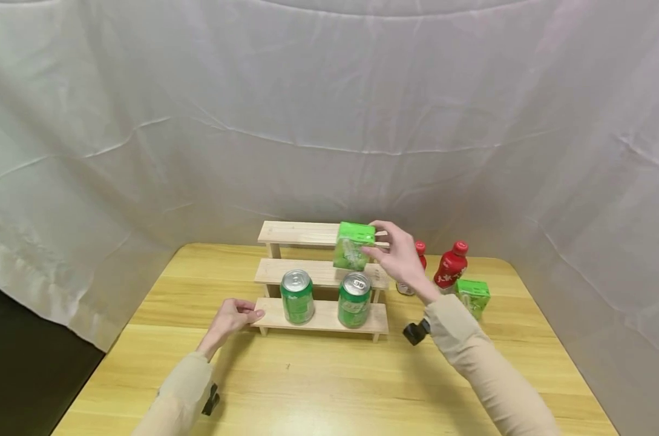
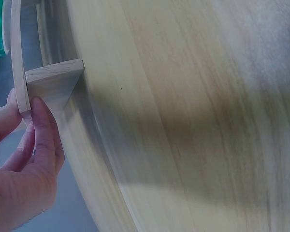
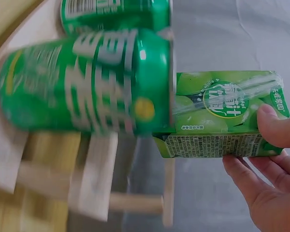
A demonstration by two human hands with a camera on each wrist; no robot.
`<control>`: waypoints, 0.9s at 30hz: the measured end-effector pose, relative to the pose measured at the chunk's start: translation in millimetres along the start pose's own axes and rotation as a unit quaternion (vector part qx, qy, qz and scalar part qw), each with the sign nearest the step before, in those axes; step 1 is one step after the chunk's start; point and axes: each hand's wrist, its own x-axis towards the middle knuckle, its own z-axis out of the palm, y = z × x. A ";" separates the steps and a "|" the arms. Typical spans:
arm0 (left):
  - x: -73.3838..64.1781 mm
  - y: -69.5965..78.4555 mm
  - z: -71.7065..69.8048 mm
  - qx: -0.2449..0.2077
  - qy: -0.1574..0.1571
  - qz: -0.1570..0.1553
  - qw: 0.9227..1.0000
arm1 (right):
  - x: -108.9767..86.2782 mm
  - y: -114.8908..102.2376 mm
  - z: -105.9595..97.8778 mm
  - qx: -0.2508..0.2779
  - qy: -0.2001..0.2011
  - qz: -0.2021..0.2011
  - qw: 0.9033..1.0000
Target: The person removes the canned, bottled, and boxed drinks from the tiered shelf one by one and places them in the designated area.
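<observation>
A three-step wooden rack (image 1: 318, 327) stands on the table. At the left end of its lowest step my left hand (image 1: 232, 316) pinches the board's edge between thumb and fingers, seen close up in the left wrist view. My right hand (image 1: 399, 253) holds a green juice box (image 1: 353, 247) over the middle step, thumb on one side and fingers on the other. A straw in a clear wrapper (image 3: 232, 92) lies along the front of the box. Two green drink cans, a left one (image 1: 297, 297) and a right one (image 1: 354, 300), stand upright on the lowest step.
Right of the rack stand two red-capped bottles, one (image 1: 452, 266) in full sight and another (image 1: 420, 254) partly behind my right arm. A second green juice box (image 1: 473, 295) stands close by, overlapped by my sleeve. A pale curtain (image 1: 329, 121) surrounds the wooden table (image 1: 318, 387).
</observation>
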 end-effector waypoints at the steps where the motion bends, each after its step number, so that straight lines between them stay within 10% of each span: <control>1: -0.3 0.2 0.1 -0.002 -0.001 0.002 1.000 | -2.8 0.8 -7.0 -0.001 0.006 -0.003 1.000; 14: -0.7 3.0 0.4 -0.005 -0.003 0.003 1.000 | -39.7 25.8 -75.1 -0.069 0.033 -0.010 0.997; 27: 0.6 2.8 1.0 0.003 0.004 -0.006 1.000 | -76.1 75.2 -97.2 -0.113 0.023 0.028 0.993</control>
